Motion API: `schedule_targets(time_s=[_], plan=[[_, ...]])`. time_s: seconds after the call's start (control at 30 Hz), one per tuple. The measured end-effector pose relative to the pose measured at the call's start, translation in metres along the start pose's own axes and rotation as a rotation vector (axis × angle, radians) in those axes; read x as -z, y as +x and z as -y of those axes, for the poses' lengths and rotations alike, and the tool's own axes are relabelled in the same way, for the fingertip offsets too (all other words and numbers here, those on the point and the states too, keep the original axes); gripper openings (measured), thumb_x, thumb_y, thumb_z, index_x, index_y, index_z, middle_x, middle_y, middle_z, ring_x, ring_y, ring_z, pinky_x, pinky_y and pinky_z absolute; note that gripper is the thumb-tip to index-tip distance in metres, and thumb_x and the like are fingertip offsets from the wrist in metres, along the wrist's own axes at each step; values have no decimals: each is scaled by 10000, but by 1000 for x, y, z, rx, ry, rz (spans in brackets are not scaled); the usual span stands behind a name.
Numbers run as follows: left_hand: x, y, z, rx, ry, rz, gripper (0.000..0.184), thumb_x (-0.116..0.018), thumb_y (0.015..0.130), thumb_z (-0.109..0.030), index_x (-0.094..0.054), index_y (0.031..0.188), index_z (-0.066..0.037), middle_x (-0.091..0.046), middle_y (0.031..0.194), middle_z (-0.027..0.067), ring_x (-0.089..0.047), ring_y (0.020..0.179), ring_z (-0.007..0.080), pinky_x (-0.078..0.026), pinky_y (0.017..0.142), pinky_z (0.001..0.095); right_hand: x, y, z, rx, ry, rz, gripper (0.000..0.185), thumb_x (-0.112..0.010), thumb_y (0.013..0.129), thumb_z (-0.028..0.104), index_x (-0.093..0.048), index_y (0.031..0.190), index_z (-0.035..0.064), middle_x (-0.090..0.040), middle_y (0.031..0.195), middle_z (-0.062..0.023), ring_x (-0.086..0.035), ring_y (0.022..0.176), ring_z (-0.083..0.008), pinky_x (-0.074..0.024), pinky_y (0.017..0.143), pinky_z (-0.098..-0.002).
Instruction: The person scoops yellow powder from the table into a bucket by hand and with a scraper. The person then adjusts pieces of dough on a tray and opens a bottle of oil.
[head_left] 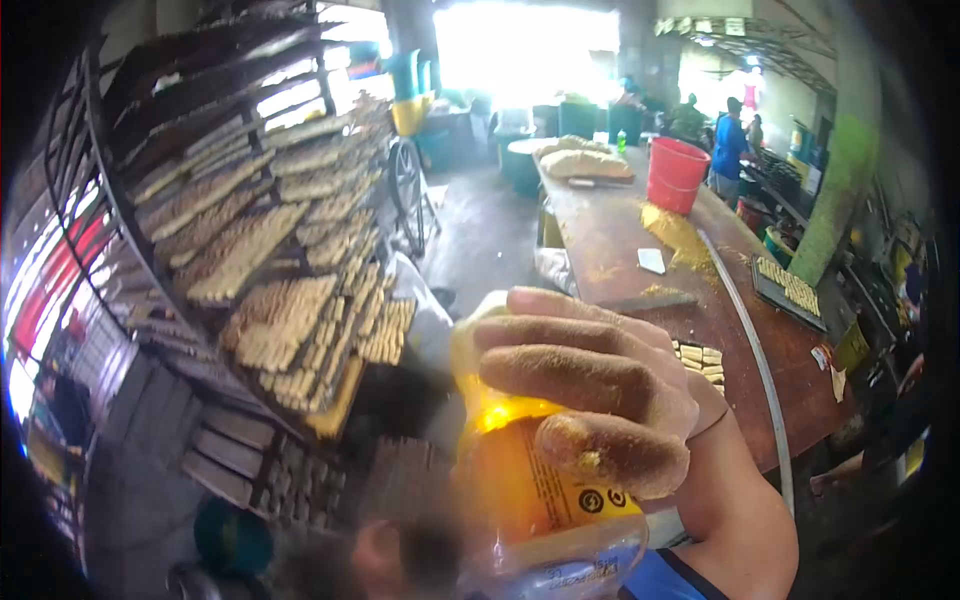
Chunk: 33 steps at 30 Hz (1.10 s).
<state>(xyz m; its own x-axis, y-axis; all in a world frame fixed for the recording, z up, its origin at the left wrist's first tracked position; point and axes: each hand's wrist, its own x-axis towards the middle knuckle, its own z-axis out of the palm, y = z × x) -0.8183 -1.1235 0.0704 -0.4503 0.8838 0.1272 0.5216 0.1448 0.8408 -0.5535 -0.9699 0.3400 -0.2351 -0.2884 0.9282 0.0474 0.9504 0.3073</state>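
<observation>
My right hand is close to the camera, its fingers coated in brownish powder. The fingers are closed round a clear bottle with a yellow-orange label and small dark print. The upper part of the bottle is partly hidden behind the fingers. My right forearm comes in from the lower right, beside a blue sleeve edge. At the lower centre is a blurred dark and skin-coloured shape that I cannot make out. I see no clear sign of my left hand.
Racks of loaded trays stand at the left. On the long brown table are a red bucket, yellow crumbs, pale dough, a metal strip and a tray of pieces. A person in blue stands at the back right.
</observation>
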Motion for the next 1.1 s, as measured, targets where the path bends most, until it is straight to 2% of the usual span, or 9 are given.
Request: schedule_targets(time_s=[0.03,0.2,0.4,0.43,0.5,0.53,0.6,0.73,1.1], plan=[[7,13,-9,11,-42,78,415,-602,929,-400,-643,1141,-46,-674,1078,196,-651,989,326,-513,847,387,-4,8,-8,24,-20,2,282,-729,752,142,-585,971,37,-656,961,-206,-689,859,-341,-590,752,-468],[13,89,-8,-122,-77,145,423,-602,930,-399,-641,1127,-26,-684,1032,177,-656,960,305,-513,824,372,-23,40,-45,161,-160,109,223,-707,761,110,-583,936,53,-648,975,-233,-679,892,-372,-567,800,-531],[-5,167,-27,-217,-157,279,419,-597,933,-406,-648,1115,-32,-689,1009,174,-660,930,277,-512,792,369,-31,56,-73,125,-355,179,371,-716,733,118,-525,1045,63,-623,1090,-258,-659,939,-417,-523,885,-568],[-11,177,-31,-212,-174,311,419,-596,934,-407,-648,1115,-32,-689,1010,175,-660,927,275,-511,790,369,-29,54,-71,27,-326,201,467,-752,749,89,-522,1156,95,-584,1187,-195,-543,1128,-380,-498,937,-553],[-29,199,-36,-193,-204,377,419,-596,934,-408,-649,1115,-33,-688,1012,177,-659,922,271,-511,785,368,-28,51,-88,-67,-311,228,572,-788,765,61,-520,1267,126,-545,1283,-131,-427,1316,-343,-473,990,-538],[-43,211,-34,-277,-210,345,414,-595,936,-413,-658,1100,-38,-697,909,151,-659,833,222,-511,718,340,-29,54,-108,152,-362,153,480,-736,790,92,-498,1206,116,-583,1188,-195,-543,1143,-374,-487,947,-566],[-74,239,-26,-299,-220,376,407,-595,936,-415,-665,1090,-44,-689,843,127,-649,775,190,-503,676,318,-17,52,-153,378,-421,89,391,-685,815,123,-477,1146,106,-621,1093,-258,-660,969,-406,-502,904,-594],[-133,294,-43,-252,-288,427,384,-594,937,-411,-680,1054,-55,-640,679,55,-603,625,125,-471,567,271,8,33,-200,308,-403,190,395,-689,816,134,-490,1153,81,-624,1091,-258,-661,967,-400,-490,920,-584],[-285,443,-122,-356,-278,419,401,-568,951,-417,-662,1085,-50,-647,738,69,-597,659,136,-478,596,277,68,-8,-377,275,-392,279,426,-703,817,162,-526,1174,11,-629,1086,-260,-664,959,-383,-457,965,-554]])
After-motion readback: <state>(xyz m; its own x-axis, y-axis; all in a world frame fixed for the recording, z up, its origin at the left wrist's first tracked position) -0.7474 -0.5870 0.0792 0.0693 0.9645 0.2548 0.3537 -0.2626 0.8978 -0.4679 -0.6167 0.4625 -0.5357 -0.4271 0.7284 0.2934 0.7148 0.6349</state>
